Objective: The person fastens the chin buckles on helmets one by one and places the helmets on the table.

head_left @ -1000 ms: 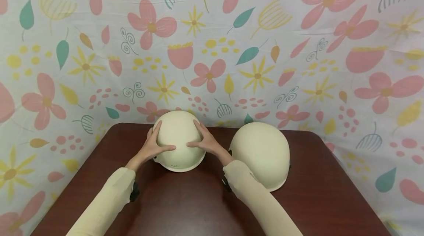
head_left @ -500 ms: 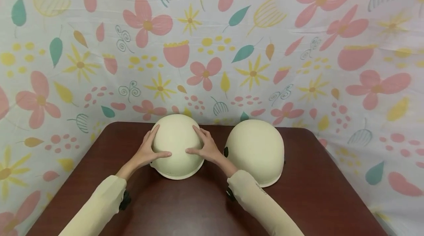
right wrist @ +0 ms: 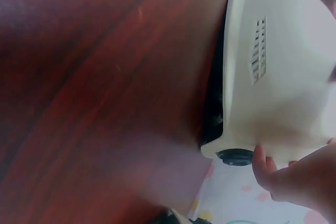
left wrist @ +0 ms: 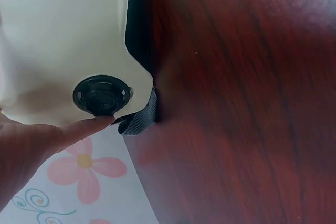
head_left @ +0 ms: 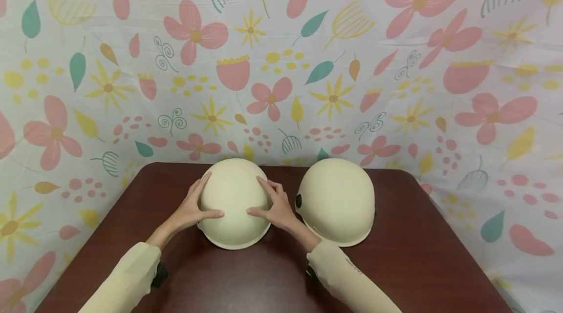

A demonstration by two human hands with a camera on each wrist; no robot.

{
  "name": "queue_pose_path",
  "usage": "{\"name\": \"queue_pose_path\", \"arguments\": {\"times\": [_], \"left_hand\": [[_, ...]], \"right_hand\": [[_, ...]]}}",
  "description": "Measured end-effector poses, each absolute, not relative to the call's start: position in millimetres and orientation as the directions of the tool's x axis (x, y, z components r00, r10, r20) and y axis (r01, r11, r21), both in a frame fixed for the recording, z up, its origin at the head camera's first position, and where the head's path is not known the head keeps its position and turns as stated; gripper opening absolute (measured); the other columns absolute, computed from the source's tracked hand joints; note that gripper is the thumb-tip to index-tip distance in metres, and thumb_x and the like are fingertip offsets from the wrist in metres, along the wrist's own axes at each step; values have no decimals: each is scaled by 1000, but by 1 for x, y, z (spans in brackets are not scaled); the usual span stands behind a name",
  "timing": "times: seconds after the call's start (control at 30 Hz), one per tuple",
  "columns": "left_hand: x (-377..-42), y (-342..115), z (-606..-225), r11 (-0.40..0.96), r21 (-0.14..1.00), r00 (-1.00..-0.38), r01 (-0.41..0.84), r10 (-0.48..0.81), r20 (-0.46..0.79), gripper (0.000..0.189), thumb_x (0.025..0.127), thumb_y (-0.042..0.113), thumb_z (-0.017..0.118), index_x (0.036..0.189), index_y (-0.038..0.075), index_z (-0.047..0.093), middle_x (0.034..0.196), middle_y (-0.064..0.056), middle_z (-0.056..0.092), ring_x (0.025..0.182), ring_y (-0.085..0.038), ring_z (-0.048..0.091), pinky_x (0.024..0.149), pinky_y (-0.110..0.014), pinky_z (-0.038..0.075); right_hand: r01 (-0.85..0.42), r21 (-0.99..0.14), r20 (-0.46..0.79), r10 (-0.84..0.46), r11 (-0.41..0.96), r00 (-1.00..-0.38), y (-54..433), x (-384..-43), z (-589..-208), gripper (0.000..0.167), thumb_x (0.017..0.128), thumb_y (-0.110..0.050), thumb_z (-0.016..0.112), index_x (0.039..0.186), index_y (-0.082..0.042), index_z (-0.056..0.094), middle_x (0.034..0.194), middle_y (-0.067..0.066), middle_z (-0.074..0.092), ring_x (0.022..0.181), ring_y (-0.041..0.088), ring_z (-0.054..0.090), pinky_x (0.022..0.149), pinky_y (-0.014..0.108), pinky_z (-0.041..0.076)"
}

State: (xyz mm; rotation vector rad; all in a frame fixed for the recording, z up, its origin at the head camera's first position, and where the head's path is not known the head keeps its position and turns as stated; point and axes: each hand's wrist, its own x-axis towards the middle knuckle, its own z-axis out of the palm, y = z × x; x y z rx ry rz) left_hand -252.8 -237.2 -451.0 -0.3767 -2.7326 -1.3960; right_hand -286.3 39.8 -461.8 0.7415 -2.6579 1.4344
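Note:
A cream helmet, dome up, sits on the table between my two hands. My left hand grips its left side, fingers spread around the shell and thumb on the near face. On the other side my right hand holds it in the same way, thumb towards the other thumb. In the left wrist view a black round fitting and a black strap show at the rim, close to a fingertip. Vent slots appear in the right wrist view. The helmet's inside is mostly hidden.
A second cream helmet stands just to the right, its dome up, close to my right forearm. The dark red-brown table ends at a back edge near the flowered cloth.
Both hands have drawn the held helmet towards me, down the view. The second helmet seems to stay put; the view itself has shifted slightly.

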Motion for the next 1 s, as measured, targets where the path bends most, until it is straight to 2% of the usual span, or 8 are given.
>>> {"name": "queue_pose_path", "arguments": {"times": [0.1,0.2,0.3,0.47,0.53,0.63,0.77,1.0], "left_hand": [[-251,-238,-450,554,798,-968,237,200,149,114,76,32,83,159,29,4,161,-22,0,144,-52,14,100,-73,33],[-249,-238,-449,547,801,-967,241,205,151,113,76,32,83,158,30,5,161,-22,0,144,-52,13,101,-74,31],[-249,-238,-451,548,798,-965,250,208,159,113,77,32,83,159,29,4,161,-23,0,144,-52,13,101,-74,31],[-247,-237,-455,540,807,-968,241,194,159,112,78,31,81,158,31,3,162,-23,-3,146,-52,8,102,-76,28],[-246,-236,-458,532,814,-970,232,192,151,111,79,31,80,158,31,3,163,-23,-5,147,-52,4,104,-76,24],[-243,-235,-466,515,829,-972,217,195,133,110,81,31,79,158,31,1,163,-21,-10,148,-51,-3,106,-77,19],[-239,-235,-474,480,850,-971,218,193,140,111,82,28,78,158,32,-3,164,-19,-9,149,-49,-3,107,-76,18],[-243,-242,-477,439,862,-964,255,179,195,114,82,23,78,157,34,-6,165,-14,-2,149,-46,7,109,-71,24]], "right_hand": [[-448,-746,249,-417,493,-874,44,-284,-457,87,81,-41,78,153,-36,29,149,16,31,138,38,34,105,59,38],[-483,-654,248,-438,583,-864,48,-285,-445,83,82,-44,76,152,-35,33,143,15,41,129,35,45,99,53,44],[-499,-572,239,-450,651,-860,47,-291,-429,80,83,-49,73,152,-35,35,142,14,45,124,34,49,96,51,45],[-494,-594,148,-517,635,-843,37,-303,-411,84,84,-56,68,155,-37,26,159,16,24,143,41,32,107,58,39],[-478,-622,83,-555,620,-828,34,-307,-408,88,84,-57,68,155,-38,21,163,16,12,147,42,24,109,61,35],[-455,-634,-6,-593,625,-806,32,-310,-409,93,82,-55,72,156,-39,18,165,13,2,148,43,21,111,60,34],[-453,-627,-33,-602,634,-798,33,-313,-414,94,80,-51,76,155,-40,21,164,12,1,147,43,24,110,59,35],[-471,-666,45,-599,578,-800,27,-320,-414,89,80,-45,78,153,-40,27,160,15,9,147,42,23,109,59,36]]}}
